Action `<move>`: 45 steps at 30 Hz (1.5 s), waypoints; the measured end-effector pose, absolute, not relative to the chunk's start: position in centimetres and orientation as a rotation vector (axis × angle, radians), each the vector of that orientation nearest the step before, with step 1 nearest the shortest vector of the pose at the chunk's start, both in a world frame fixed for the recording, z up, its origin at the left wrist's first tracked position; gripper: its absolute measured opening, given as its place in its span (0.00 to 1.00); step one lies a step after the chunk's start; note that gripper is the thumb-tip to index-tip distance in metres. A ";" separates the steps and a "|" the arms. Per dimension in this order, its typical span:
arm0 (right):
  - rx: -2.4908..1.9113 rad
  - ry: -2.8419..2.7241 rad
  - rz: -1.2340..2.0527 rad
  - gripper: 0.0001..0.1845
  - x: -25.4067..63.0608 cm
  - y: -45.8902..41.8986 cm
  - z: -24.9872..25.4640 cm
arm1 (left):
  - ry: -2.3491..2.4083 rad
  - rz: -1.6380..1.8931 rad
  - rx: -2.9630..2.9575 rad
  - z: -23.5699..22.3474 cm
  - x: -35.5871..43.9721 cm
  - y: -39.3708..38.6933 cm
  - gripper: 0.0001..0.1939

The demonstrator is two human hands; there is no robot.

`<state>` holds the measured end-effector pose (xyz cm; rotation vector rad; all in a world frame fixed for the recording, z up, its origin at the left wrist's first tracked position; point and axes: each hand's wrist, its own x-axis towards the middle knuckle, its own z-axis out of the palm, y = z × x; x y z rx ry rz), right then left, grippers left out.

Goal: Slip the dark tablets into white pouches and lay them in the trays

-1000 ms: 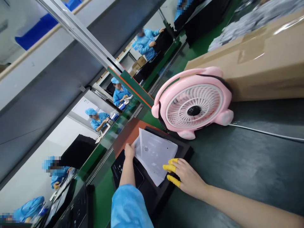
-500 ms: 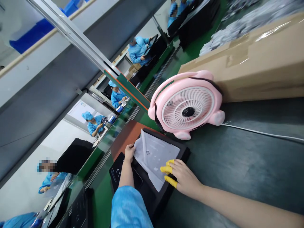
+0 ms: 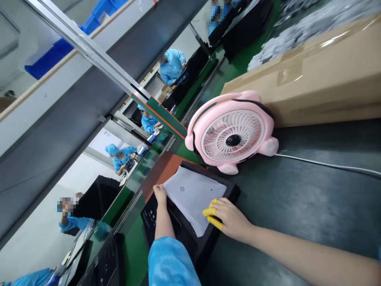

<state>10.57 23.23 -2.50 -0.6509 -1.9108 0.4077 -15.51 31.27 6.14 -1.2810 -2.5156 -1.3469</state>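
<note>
A white translucent plastic bag (image 3: 193,198) with a small printed triangle lies fairly flat over a black tray-like piece (image 3: 233,194). My left hand (image 3: 160,194) pinches the bag's left corner with closed fingers. At the opposite edge, my right hand (image 3: 232,220), with yellow finger cots on several fingers, rests its fingertips by the bag, thumb and forefinger a little apart. Beneath my left forearm sits a flat black item with white printing (image 3: 150,214), partly covered by the arm. Whatever lies inside or under the bag is hidden.
A pink fan (image 3: 233,139) stands just beyond the tray, its white cable (image 3: 321,163) running right. Behind it is a large cardboard box (image 3: 321,79) with grey bundles. A metal post (image 3: 98,55) and shelf rise at left. Several co-workers in blue sit along the green line.
The bag's folded, raised left part now lies flatter, and its printed triangle shows more plainly. My left hand has shifted slightly left and down; my right hand's fingers have drawn closer together.
</note>
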 end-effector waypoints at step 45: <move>0.052 -2.291 0.129 0.13 -5.9 25.0 6.5 | -3.027 -0.340 -0.648 -1.0 -21.3 -9.6 0.07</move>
